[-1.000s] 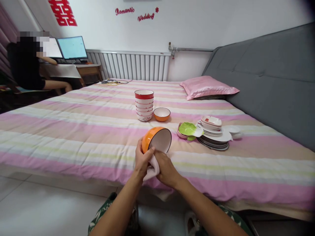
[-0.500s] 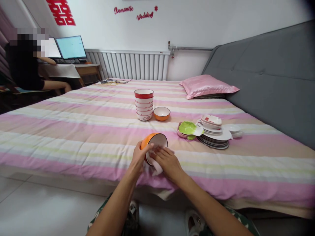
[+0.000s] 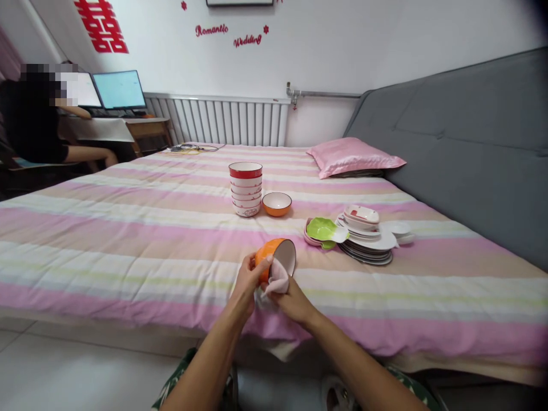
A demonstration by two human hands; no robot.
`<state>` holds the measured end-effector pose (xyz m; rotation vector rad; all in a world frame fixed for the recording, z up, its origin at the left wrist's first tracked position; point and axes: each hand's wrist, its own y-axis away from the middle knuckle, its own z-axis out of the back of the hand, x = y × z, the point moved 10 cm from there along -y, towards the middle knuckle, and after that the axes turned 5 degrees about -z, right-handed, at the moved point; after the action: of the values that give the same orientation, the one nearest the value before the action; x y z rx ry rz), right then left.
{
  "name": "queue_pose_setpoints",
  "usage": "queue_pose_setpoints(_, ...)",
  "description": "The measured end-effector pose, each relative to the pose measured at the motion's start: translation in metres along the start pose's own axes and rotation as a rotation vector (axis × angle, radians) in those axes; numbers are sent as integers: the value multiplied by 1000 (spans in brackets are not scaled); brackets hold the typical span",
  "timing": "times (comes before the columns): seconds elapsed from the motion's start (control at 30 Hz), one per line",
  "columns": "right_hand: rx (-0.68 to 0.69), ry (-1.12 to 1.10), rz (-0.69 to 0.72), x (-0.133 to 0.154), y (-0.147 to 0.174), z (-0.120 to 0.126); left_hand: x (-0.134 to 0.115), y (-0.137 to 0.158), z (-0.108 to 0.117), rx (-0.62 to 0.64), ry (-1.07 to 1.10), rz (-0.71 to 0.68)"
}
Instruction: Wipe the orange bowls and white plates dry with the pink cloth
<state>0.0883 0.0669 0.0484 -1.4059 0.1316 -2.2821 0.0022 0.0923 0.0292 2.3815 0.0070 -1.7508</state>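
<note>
Fingers of my left hand point(image 3: 246, 279) curled round tilted bowl point(image 3: 266, 252), thumb by rim. My right hand point(image 3: 294, 299) gripping cloth point(image 3: 279, 278) at bowl's near rim, beside left thumb; some fingertips hidden. Judgement: steady left hold, light cloth pressure, bowl turned slowly, cloth kept flat against glaze. Bowl rounded, glossy orange outside, white inside, dark edge. Cloth soft-looking, pale, bunched. Beyond fingers: second bowl point(image 3: 277, 210), touching or nearly touching bowl stack point(image 3: 246, 197).
</note>
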Motion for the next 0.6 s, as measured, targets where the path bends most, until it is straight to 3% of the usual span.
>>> queue_pose_setpoints(0.17,142,232,-13,-10,6,-5,8,-7,5,-24,-9,41)
queue_pose_setpoints(0.3,144,324,-45,-20,4,4,6,-7,3,-11,-12,50)
queue_pose_setpoints(0.6,-17,23,-141,-23,4,22,-8,-3,-1,28,73,-71)
